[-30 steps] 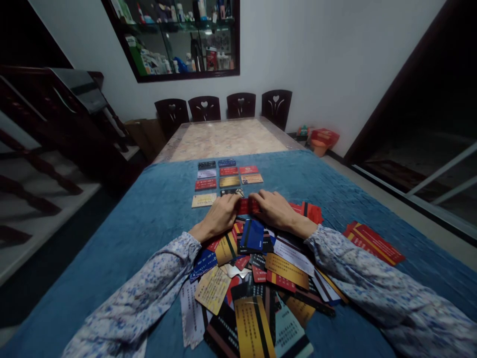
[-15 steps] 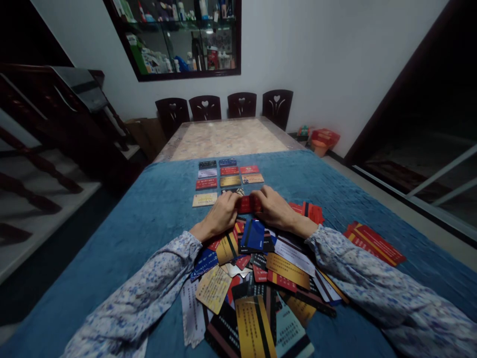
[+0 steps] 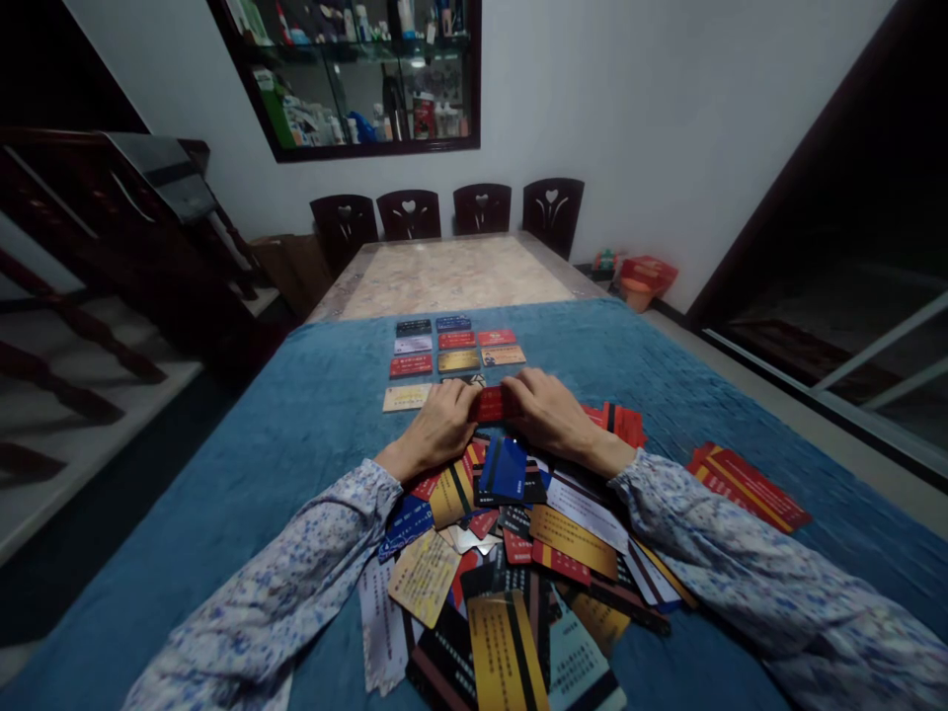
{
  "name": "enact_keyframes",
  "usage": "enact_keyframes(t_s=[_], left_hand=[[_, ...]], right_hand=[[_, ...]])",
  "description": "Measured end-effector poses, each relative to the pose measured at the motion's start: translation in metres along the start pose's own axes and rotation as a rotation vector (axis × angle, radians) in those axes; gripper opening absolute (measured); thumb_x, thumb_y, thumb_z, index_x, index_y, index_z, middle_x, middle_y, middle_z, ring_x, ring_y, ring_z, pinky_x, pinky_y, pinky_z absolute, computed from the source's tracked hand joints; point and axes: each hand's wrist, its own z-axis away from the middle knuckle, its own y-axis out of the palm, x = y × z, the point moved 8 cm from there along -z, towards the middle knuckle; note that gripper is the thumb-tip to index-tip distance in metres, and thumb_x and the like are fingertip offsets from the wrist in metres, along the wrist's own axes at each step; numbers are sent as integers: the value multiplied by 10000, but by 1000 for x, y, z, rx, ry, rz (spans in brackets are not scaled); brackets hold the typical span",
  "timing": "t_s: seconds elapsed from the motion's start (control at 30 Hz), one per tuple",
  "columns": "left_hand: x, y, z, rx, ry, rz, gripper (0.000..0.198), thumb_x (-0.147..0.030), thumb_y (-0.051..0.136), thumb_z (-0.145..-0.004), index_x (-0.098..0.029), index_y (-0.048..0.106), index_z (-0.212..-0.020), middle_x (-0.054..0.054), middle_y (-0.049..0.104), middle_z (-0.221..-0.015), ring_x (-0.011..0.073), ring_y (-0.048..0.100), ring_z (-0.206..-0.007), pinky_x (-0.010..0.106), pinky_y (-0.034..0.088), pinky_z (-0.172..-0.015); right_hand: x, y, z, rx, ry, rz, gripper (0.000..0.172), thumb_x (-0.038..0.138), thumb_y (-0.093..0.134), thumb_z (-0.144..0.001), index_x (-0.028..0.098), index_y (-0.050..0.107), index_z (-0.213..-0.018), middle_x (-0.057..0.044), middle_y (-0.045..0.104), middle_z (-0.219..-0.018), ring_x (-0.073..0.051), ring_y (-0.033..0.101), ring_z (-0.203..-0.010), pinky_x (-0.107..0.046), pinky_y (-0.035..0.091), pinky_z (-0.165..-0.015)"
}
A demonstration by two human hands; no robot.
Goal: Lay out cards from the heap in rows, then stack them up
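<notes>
1. near the middle of the blue cloth [image 3: 326, 434], a red card [image 3: 490, 405] was between the two hands. i could not tell if more cards were under it.
2. the left hand [image 3: 442, 420] had bent fingers and gripped the red card by its left end.
3. the right hand [image 3: 552, 410] gripped the other end, with its fingers bent too.
4. past the hands, toward the cloth's far edge, were neat rows of cards [image 3: 459, 361]. a cream card [image 3: 407, 397] was at their near left corner. a black and white card [image 3: 474, 379] was partly hidden by the left hand.
5. between the arms, on the near side, was a messy pile of cards [image 3: 518, 550]. a blue card [image 3: 504, 469] was on top at its far end.
6. some bright red cards [image 3: 623, 425] were just past the right arm. more striped red cards [image 3: 750, 489] were nearer the cloth's right edge.
7. four chairs [image 3: 482, 209] stood at the table's [image 3: 459, 272] far edge.
</notes>
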Motion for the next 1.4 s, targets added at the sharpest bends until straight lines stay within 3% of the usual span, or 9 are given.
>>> enact_keyframes(t_s=[0.23, 0.43, 0.7, 0.87, 1.07, 1.4], left_hand=[[-2, -3, -1, 42, 0, -44, 421, -199, 551, -902, -87, 495, -1303, 201, 639, -1164, 340, 585, -1077, 489, 489, -918], [1, -10, -3, 57, -35, -56, 421, -218, 602, -895, -135, 519, -1300, 180, 654, -1223, 337, 588, -1132, 477, 473, -934], [11, -22, -10, 57, -78, -102, 425, -253, 630, -911, -141, 545, -1312, 182, 613, -1301, 341, 545, -1213, 487, 458, -996], [27, -29, -23, 43, -86, -92, 465, -241, 644, -897, -148, 551, -1343, 184, 596, -1327, 351, 527, -1234, 510, 466, -1008], [57, -35, -42, 85, -122, -86, 418, -271, 634, -904, -162, 583, -1305, 175, 605, -1335, 350, 515, -1230, 535, 462, -1015], [107, -21, -79, 207, -223, -164, 308, -253, 601, -901, -163, 643, -1192, 170, 626, -1283, 355, 503, -1223, 524, 446, -989]], right_hand=[[-3, -1, 1, -27, -3, -28, 396, 216, 681, -881, 143, 600, -1262, -166, 610, -1173, -269, 509, -1015, -349, 413, -804], [-5, -2, 0, -65, -14, -69, 451, 204, 695, -876, 132, 584, -1307, -183, 586, -1200, -289, 506, -1046, -382, 458, -846], [-10, -15, -18, 9, -82, -60, 396, 172, 626, -913, 127, 570, -1302, -192, 589, -1247, -296, 509, -1088, -394, 468, -870], [-19, -19, -42, 67, -106, -70, 468, 182, 707, -858, 135, 569, -1303, -178, 585, -1230, -289, 506, -1093, -391, 465, -876], [-29, -16, -81, 107, -93, -68, 408, 214, 737, -855, 155, 612, -1239, -158, 586, -1221, -274, 503, -1084, -373, 451, -897], [-46, 7, -142, 248, -43, -8, 239, 238, 677, -884, 166, 684, -1112, -166, 618, -1207, -298, 525, -1097, -342, 453, -809]])
